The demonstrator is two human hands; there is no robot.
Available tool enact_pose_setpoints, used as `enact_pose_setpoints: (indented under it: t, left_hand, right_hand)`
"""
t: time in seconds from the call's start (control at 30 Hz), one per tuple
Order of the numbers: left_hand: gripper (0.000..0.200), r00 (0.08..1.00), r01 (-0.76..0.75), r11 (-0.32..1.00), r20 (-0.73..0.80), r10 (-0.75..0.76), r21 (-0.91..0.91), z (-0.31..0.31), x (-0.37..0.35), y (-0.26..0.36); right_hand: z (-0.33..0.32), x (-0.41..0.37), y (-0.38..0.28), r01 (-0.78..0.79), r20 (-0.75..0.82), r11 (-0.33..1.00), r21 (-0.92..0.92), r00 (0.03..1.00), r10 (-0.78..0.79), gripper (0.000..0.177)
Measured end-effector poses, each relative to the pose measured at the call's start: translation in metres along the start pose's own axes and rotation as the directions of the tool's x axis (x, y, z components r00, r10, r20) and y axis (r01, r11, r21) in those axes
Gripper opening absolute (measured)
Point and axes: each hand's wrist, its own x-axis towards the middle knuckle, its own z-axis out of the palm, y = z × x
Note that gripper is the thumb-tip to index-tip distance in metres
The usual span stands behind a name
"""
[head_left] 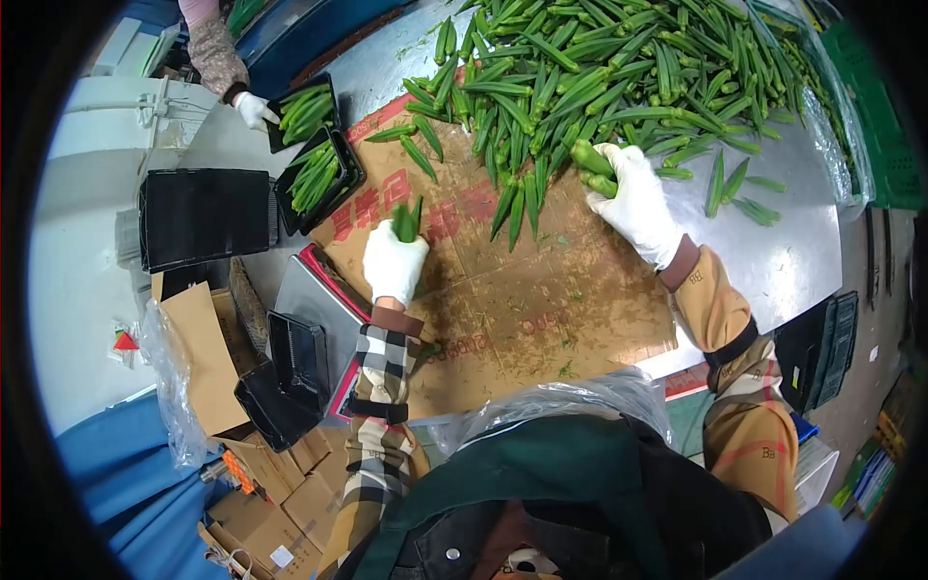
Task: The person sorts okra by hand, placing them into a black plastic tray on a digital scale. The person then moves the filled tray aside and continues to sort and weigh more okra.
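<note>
The left hand (394,263), in a white fabric glove, is closed around a small bunch of green, ridged okra pods (404,222), whose tips stand up above the fingers. It is over the left part of a brown, stained cardboard sheet with red printing (503,290). The right hand (638,208), also in a white glove, grasps some thick green okra pods (594,169) between thumb and fingers (how many, I cannot tell exactly), at the lower edge of a large, loose heap of green okra (599,77). This heap covers the far part of the shiny metal counter (788,246) and comes partly onto the cardboard. A few single pods lie apart, to the left and to the right of the heap.

Beyond the left hand is a black plastic tray filled with okra (319,179). Just behind it, a co-worker's white-gloved hand (255,111) is at a second black tray with okra (307,114); its grip I cannot tell. Nearer to the person are a flat grey metal plate with red edge (319,290) and, farther left, a black rectangular tray stack (205,220). At the far right stands a green plastic crate (870,106).
</note>
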Motion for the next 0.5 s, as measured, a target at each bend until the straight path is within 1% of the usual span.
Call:
enact_pose_setpoints:
  t: [0.03,0.07,0.1,0.13,0.17,0.2,0.23,0.3,0.33,0.4,0.43,0.47,0.5]
  left_hand:
    - [0.027,0.997,0.016,1.000,-0.072,-0.018,-0.025,0.000,0.002,-0.007]
    - [0.027,0.997,0.020,0.994,-0.075,-0.028,-0.106,0.000,0.005,-0.013]
    - [0.028,0.996,-0.018,0.996,-0.088,0.011,-0.084,0.007,0.010,-0.021]
    - [0.029,0.994,-0.058,0.996,-0.101,0.052,-0.062,0.019,0.016,-0.031]
    - [0.030,0.989,-0.097,0.994,-0.114,0.092,-0.039,0.031,0.019,-0.041]
    - [0.033,0.994,-0.082,0.996,-0.069,0.084,0.021,0.040,0.016,-0.040]
    - [0.037,0.993,-0.047,0.993,-0.103,0.058,0.111,0.042,0.009,-0.028]
    - [0.039,0.982,-0.058,0.990,-0.171,0.079,0.125,0.052,0.005,-0.028]
    - [0.037,0.990,-0.039,0.998,-0.134,0.046,0.048,0.047,0.000,-0.020]
    - [0.035,0.998,0.007,0.995,-0.056,-0.013,-0.103,0.036,-0.008,-0.015]
    - [0.032,0.999,0.038,0.920,0.026,-0.031,-0.389,0.036,-0.011,-0.020]
    - [0.029,0.994,0.090,0.763,0.106,-0.028,-0.640,0.037,-0.016,-0.024]
    - [0.026,0.985,0.149,0.537,0.175,-0.004,-0.831,0.037,-0.022,-0.029]
  right_hand:
    - [0.009,-0.003,-0.003,-0.130,0.078,0.973,0.191,0.990,0.117,0.052]
    - [0.017,-0.004,-0.009,-0.264,0.175,0.894,0.362,0.961,0.213,0.049]
    - [0.022,-0.004,-0.017,-0.395,0.285,0.769,0.503,0.916,0.284,0.047]
    - [0.023,-0.001,-0.029,-0.463,0.369,0.814,0.351,0.867,0.334,0.044]
    - [0.036,-0.003,-0.036,-0.420,0.366,0.878,0.230,0.873,0.322,0.048]
    - [0.050,-0.003,-0.047,-0.376,0.355,0.923,0.085,0.877,0.325,0.047]
    - [0.065,-0.004,-0.056,-0.325,0.343,0.943,-0.063,0.881,0.327,0.046]
    - [0.104,-0.012,-0.054,-0.172,0.198,0.965,-0.196,0.957,0.210,0.043]
    - [0.116,-0.013,-0.053,-0.133,0.202,0.945,-0.298,0.959,0.198,0.037]
    - [0.130,-0.016,-0.049,-0.123,0.139,0.915,-0.385,0.972,0.189,0.035]
    - [0.134,-0.017,-0.049,-0.118,0.110,0.896,-0.428,0.977,0.181,0.035]
    - [0.135,-0.020,-0.047,-0.128,0.094,0.898,-0.421,0.979,0.183,0.032]
    - [0.132,-0.020,-0.042,-0.147,0.115,0.924,-0.352,0.973,0.198,0.033]
